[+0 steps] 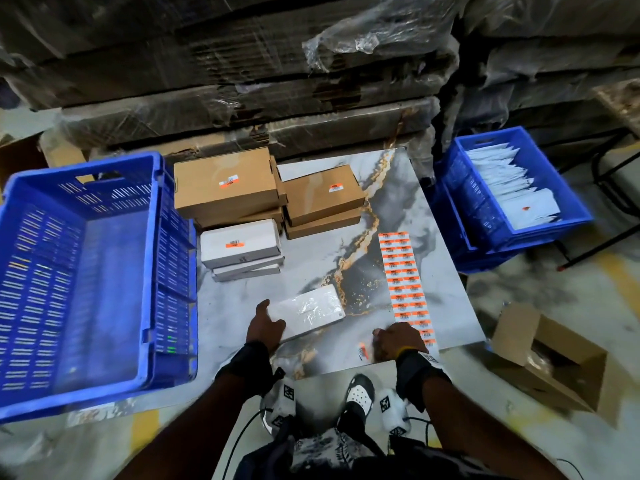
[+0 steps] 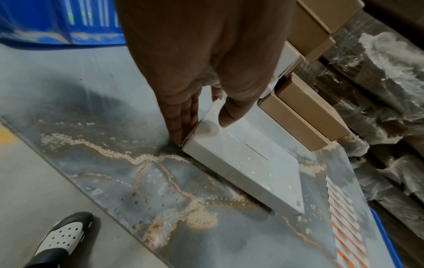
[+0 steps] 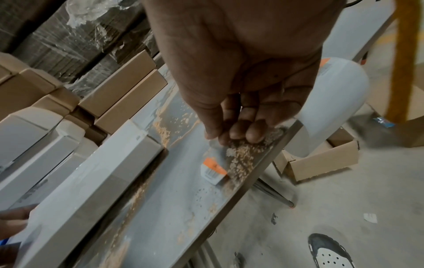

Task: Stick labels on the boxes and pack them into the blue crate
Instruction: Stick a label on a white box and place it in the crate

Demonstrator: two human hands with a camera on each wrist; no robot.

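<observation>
A white shrink-wrapped box (image 1: 311, 311) (image 2: 252, 163) lies near the front of the marble table (image 1: 239, 303). My left hand (image 1: 266, 323) grips its near corner, thumb (image 2: 229, 116) on top and fingers (image 2: 181, 125) along the side. My right hand (image 1: 394, 341) (image 3: 236, 134) has its fingers bunched, tips down at the table's front edge, over the lower end of the orange label sheet (image 1: 405, 285). One loose orange label (image 1: 362, 350) (image 3: 214, 170) lies just past the fingertips; I cannot see whether they hold it. The big blue crate (image 1: 86, 271) stands empty on the left.
Labelled brown boxes (image 1: 225, 181) (image 1: 323, 194) and white boxes (image 1: 240, 242) are stacked at the table's back left. A second blue crate (image 1: 460, 202) of white packets stands to the right. An open cardboard box (image 1: 547, 355) sits on the floor; wrapped pallets rise behind.
</observation>
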